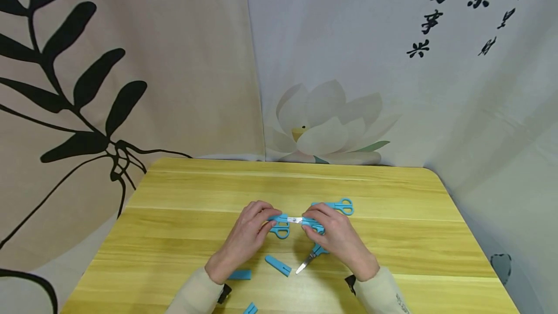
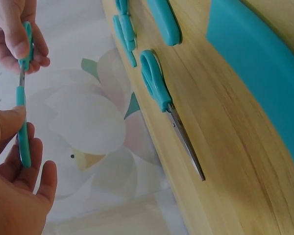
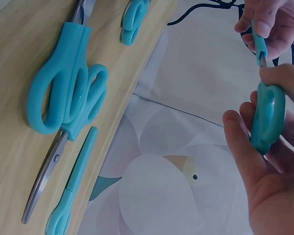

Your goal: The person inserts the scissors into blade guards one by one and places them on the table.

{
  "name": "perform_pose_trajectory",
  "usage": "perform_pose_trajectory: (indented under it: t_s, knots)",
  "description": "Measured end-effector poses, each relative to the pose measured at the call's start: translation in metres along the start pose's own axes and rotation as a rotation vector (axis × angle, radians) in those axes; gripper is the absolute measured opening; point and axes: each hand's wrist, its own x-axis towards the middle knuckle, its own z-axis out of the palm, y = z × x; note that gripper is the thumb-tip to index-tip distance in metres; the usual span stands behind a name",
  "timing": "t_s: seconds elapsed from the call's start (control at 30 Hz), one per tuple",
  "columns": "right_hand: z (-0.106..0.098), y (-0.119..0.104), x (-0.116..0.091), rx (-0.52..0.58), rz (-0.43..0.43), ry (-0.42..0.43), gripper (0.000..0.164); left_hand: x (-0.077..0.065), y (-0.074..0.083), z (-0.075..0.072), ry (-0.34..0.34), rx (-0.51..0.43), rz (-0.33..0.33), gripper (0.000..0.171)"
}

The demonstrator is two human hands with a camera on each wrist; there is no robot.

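Between the two hands is a pair of scissors with blue handles (image 3: 270,113); a short stretch of metal blade (image 1: 294,220) shows, and the rest sits inside a blue blade cover (image 2: 22,127). My left hand (image 1: 249,229) pinches the cover between thumb and fingers. My right hand (image 1: 335,236) grips the handles, partly hiding them. All of this is held above the table, as the wrist views show. Beneath the right hand lie bare-bladed scissors (image 1: 310,259). Close to the left fingertips are the handles of another pair of scissors (image 1: 281,231), its remainder hidden by the hand.
Behind the right hand lies a pair of scissors (image 1: 342,206) with its cover on. Loose blue covers lie nearer the front: one in the middle (image 1: 278,265), one by the left wrist (image 1: 240,274), one low down (image 1: 251,308). The wooden table (image 1: 187,188) meets hanging cloth behind.
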Motion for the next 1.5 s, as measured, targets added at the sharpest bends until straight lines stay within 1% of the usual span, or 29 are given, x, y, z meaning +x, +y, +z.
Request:
perform_pose_trajectory:
  t_s: [0.8,1.5]
  knots:
    - [0.0016,-0.0025,0.0006,0.007,0.011,-0.015,0.024,-0.0002,0.0009,0.0018,-0.014,0.003,0.001,0.024]
    - [0.0068,-0.0016,0.0012,-0.009,-0.019,-0.014,0.024,-0.0007,0.0006,0.0051,-0.023,-0.006,0.004,0.025]
